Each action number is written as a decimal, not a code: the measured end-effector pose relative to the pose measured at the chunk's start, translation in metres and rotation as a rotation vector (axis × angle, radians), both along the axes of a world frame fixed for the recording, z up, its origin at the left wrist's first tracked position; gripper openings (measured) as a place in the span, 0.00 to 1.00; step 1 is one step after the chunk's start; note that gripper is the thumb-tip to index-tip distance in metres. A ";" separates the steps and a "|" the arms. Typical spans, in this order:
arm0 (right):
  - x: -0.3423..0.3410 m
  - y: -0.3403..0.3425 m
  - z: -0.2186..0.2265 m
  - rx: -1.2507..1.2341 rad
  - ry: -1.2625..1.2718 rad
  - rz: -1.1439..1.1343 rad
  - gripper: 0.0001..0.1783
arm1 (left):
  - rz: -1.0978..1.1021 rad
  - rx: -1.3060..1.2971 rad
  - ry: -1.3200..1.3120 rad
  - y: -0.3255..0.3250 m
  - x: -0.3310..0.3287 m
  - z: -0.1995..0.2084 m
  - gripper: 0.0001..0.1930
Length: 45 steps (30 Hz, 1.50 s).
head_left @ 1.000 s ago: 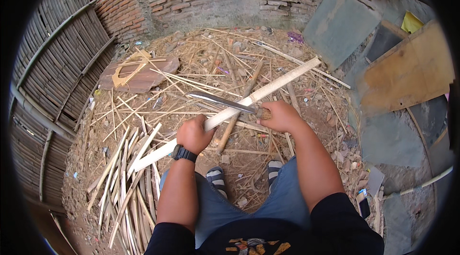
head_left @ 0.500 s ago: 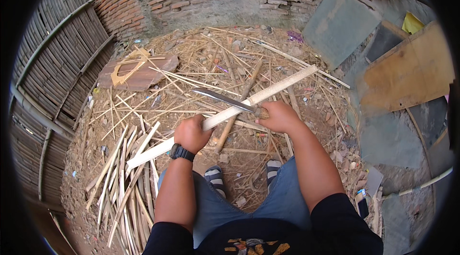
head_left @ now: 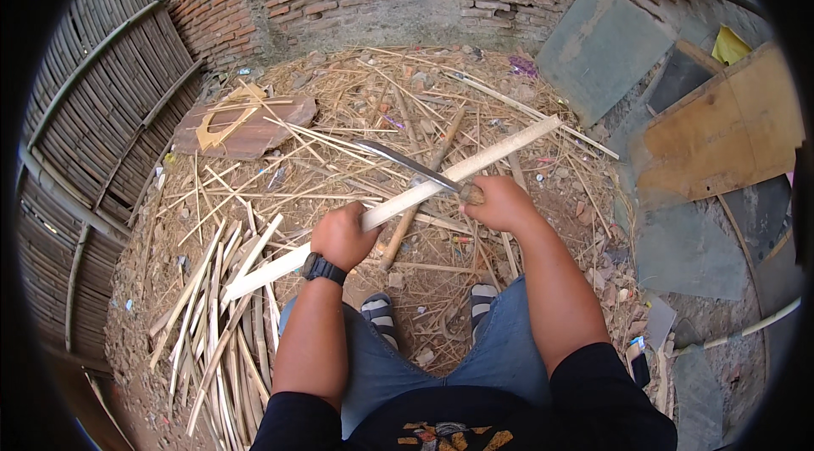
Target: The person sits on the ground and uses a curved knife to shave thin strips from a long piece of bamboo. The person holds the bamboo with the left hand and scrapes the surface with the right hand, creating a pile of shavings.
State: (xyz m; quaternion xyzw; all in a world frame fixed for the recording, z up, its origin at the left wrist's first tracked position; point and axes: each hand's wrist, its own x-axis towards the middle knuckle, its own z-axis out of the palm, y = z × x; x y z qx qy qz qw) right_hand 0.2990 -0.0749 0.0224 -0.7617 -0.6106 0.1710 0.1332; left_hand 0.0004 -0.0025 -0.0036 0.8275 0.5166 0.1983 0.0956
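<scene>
I saw the left hand (head_left: 341, 236) closed in a fist around the strip (head_left: 504, 146), which was pale, flat and long; the strip was held up in front of the knees, slanting from the lower left to the upper right, and one end came out below the fist on the watch (head_left: 325, 269) side. The right hand (head_left: 498, 203) was gripping the knife (head_left: 398, 158) by its handle; the blade crossed over the strip, between the left fist and the far upper end, just beside the right hand; its tip pointed to the upper left. I could not tell whether the edge was cutting into the strip or only resting there.

Below the hands I saw the ground (head_left: 136, 324), with straw and thin sticks scattered on it; a round pole (head_left: 441, 150) lay behind the strip; a heap of strips (head_left: 225, 349) was at the lower left, near the left leg; farther away, a brown board (head_left: 263, 142) carried some thin pieces. A cane fence (head_left: 110, 86) stood on the left, a brick wall (head_left: 365, 2) at the back; at the right I saw a plywood sheet (head_left: 721, 133) and a grey sheet (head_left: 606, 48).
</scene>
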 end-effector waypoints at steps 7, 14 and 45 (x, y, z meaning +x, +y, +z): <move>-0.006 0.002 -0.010 0.005 -0.063 0.075 0.30 | -0.021 -0.017 0.069 -0.001 0.004 -0.003 0.18; -0.012 0.003 -0.011 -0.079 -0.084 0.121 0.29 | -0.064 -0.086 0.094 -0.003 0.008 -0.002 0.20; -0.011 -0.010 0.019 0.124 -0.023 0.036 0.24 | 0.018 0.117 -0.029 0.012 -0.016 -0.006 0.18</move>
